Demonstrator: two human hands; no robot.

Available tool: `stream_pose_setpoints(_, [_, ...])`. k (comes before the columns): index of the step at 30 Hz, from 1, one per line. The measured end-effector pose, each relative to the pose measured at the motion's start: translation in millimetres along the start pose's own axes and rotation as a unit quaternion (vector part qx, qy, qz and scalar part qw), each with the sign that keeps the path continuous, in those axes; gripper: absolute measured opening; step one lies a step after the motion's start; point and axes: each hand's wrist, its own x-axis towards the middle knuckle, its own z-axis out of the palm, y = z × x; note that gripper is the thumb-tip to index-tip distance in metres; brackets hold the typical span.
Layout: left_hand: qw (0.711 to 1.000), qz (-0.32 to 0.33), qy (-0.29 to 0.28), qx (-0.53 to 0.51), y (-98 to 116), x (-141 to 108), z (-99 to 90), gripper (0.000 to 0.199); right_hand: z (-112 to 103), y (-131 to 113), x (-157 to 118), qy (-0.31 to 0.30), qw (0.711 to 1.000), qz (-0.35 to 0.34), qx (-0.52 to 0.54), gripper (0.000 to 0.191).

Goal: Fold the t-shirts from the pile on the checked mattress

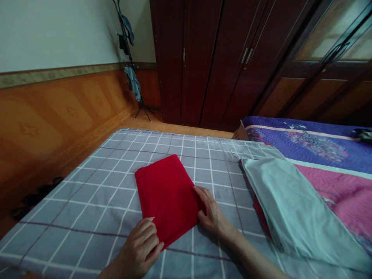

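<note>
A folded red cloth (170, 195) lies flat on the grey checked sheet (95, 186), turned slightly at an angle. My left hand (142, 248) is at its lower left corner, with the fingers curled and pressed together on the cloth's edge. At the right edge of the cloth is my right hand (212, 215), its thumb and fingers closing on that edge.
A pale green folded cloth (296, 209) lies to the right, with red fabric under its left side. Beyond it is a bed with a purple and pink cover (319, 143). Dark wardrobes (200, 58) and a coat stand (132, 77) stand behind.
</note>
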Motion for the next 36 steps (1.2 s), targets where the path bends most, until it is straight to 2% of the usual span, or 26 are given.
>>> stream_pose_setpoints(2, [1.000,-0.002,0.001,-0.003,-0.3,-0.6,0.4,0.024,-2.2,-1.8,-0.7,0.016,1.000,0.020,-0.016,0.074])
stream_pose_setpoints(4, [1.000,-0.006,0.009,-0.008,-0.2,-0.9,0.6,0.024,-9.9,-5.4,-1.7,0.023,0.996,0.055,-0.061,0.052])
stream_pose_setpoints(7, [1.000,-0.007,0.022,-0.011,0.0,-0.8,0.8,0.024,-27.2,-12.4,-2.2,-0.007,0.983,0.101,-0.152,0.015])
stream_pose_setpoints(9, [1.000,-0.004,0.023,-0.008,-0.2,-0.6,1.0,0.023,-36.7,-17.1,-1.6,-0.038,0.974,0.109,-0.194,0.004])
stream_pose_setpoints(16, [1.000,-0.002,0.028,0.007,-0.6,-1.1,2.0,0.022,-38.2,-27.3,-0.3,-0.102,0.953,0.119,-0.260,0.014])
stream_pose_setpoints(27, [1.000,0.000,0.025,0.002,0.8,-0.3,1.3,0.021,-47.7,-31.0,4.2,-0.097,0.946,0.162,-0.263,0.014])
stream_pose_setpoints(34, [0.999,-0.007,0.031,0.006,0.7,-1.3,2.5,0.021,-51.4,-30.3,-0.4,-0.114,0.958,0.119,-0.234,0.006])
stream_pose_setpoints(36, [0.999,-0.007,0.030,0.008,1.7,-0.3,1.3,0.021,-48.0,-28.9,-2.2,-0.111,0.957,0.102,-0.247,0.009])
